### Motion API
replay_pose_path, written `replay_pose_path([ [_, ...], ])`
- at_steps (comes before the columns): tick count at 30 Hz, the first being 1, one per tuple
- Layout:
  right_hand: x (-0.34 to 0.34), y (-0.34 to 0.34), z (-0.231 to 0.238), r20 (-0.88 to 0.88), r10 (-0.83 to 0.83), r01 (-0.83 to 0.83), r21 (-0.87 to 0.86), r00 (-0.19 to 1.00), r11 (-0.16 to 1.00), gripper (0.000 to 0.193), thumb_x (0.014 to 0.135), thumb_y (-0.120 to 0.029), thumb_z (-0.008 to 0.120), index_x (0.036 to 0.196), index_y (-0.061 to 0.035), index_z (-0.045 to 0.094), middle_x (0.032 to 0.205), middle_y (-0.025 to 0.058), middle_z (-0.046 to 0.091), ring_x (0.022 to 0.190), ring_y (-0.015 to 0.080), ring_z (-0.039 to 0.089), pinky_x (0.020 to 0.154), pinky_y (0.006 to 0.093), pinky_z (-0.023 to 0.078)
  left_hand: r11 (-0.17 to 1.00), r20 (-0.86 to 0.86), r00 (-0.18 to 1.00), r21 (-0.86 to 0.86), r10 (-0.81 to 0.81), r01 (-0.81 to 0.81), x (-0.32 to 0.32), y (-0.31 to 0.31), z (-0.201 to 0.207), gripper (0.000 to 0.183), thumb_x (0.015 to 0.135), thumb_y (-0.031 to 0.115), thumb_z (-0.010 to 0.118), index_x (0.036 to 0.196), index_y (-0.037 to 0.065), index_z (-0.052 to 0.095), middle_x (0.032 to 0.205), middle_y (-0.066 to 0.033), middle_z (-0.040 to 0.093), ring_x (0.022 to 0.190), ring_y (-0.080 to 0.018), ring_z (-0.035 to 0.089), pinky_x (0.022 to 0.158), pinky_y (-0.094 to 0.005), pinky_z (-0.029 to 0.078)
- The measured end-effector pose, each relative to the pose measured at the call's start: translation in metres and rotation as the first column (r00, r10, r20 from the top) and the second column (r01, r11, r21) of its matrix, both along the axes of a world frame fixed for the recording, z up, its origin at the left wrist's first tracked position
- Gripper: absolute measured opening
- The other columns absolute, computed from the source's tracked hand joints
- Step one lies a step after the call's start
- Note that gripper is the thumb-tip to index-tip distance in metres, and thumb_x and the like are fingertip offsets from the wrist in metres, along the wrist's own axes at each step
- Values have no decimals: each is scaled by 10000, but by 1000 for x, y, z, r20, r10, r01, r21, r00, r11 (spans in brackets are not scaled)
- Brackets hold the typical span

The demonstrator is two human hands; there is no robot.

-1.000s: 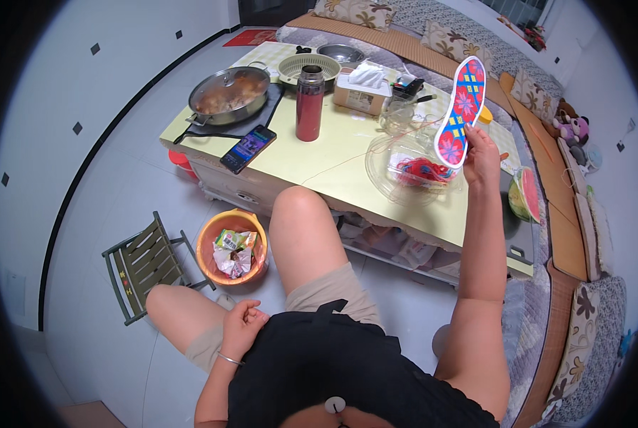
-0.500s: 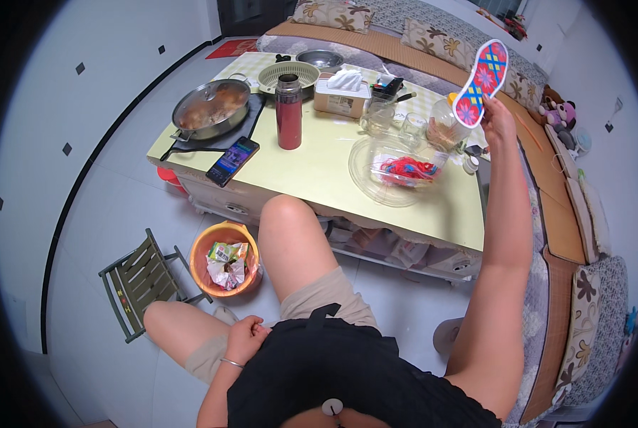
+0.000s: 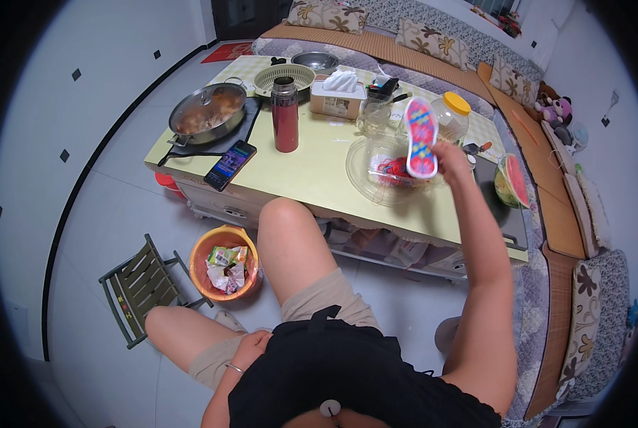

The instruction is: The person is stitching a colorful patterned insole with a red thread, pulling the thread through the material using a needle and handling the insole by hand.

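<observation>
My right hand (image 3: 451, 161), closed at the lower edge of an embroidered insole (image 3: 421, 139), holds it upright above the table. The insole is pink, blue and yellow with a white rim. Behind and below it, a clear plastic tray (image 3: 365, 175) holds a bundle of red and blue thread (image 3: 392, 171), partly covered by the insole. My left hand (image 3: 250, 349) lies against the black top at my waist, above my thigh; its fingers are mostly hidden.
On the table (image 3: 319, 167) stand a lidded pan (image 3: 208, 118), a phone (image 3: 230, 165), a red flask (image 3: 285, 121), a tissue box (image 3: 337, 100), a yellow-lidded jar (image 3: 454, 110) and a cut watermelon (image 3: 510, 182). Below are an orange bin (image 3: 223, 294) and a folding stool (image 3: 142, 285).
My right hand has brought the insole down and to the left, from the table's far right to in front of the tray. The watermelon has come into sight. My left hand stays at my waist.
</observation>
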State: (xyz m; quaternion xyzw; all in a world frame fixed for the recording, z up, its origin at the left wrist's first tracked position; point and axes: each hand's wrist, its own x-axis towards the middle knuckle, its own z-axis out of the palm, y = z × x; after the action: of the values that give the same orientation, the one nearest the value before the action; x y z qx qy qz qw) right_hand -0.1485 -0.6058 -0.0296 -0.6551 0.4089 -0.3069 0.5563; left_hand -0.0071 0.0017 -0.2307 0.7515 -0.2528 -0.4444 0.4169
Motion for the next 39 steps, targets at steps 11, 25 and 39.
replay_pose_path([
  [11,-3,14,-30,-257,9,-44,-131,966,990,125,791,-70,696,824,50,678,683,59,644,550,113,569,501,271,469,986,-217,975,-143,51,-84,0,-6,12,171,871,67,626,1022,-12,626,800,15,621,714,-53,534,663,-201,448],
  [25,12,-28,-1,-627,-538,-406,-777,563,481,188,820,-210,602,944,-141,725,886,127,694,831,283,667,760,418,507,993,-272,962,-110,2,-33,2,10,20,133,909,101,586,965,-10,633,823,22,620,736,-42,542,662,-194,443],
  [39,49,160,-37,-494,253,-553,-705,832,444,158,752,-111,602,879,-85,694,774,137,645,748,341,609,661,441,488,981,-379,925,-173,17,-89,-3,19,38,203,868,51,643,1054,-12,588,928,-16,620,852,-79,565,806,-229,460],
])
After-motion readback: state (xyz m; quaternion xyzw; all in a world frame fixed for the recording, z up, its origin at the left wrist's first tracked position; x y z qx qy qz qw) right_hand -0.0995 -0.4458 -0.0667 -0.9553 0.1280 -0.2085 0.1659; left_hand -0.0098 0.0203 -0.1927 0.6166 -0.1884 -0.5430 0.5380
